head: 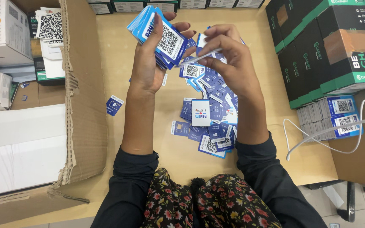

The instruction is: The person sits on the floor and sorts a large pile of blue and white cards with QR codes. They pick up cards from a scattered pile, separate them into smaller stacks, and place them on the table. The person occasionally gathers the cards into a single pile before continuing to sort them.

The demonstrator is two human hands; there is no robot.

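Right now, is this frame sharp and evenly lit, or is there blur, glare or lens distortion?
Head view: even, soft light with faint shadows under the forearms; no strong glare. The left hand and its card stack are sharp; the card pinched by the right hand is slightly smeared. Wide-angle bending shows at the cardboard box edge.

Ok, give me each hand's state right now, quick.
Left hand: closed on a stack of blue cards.
Right hand: fingers pinching a single card edge-on.
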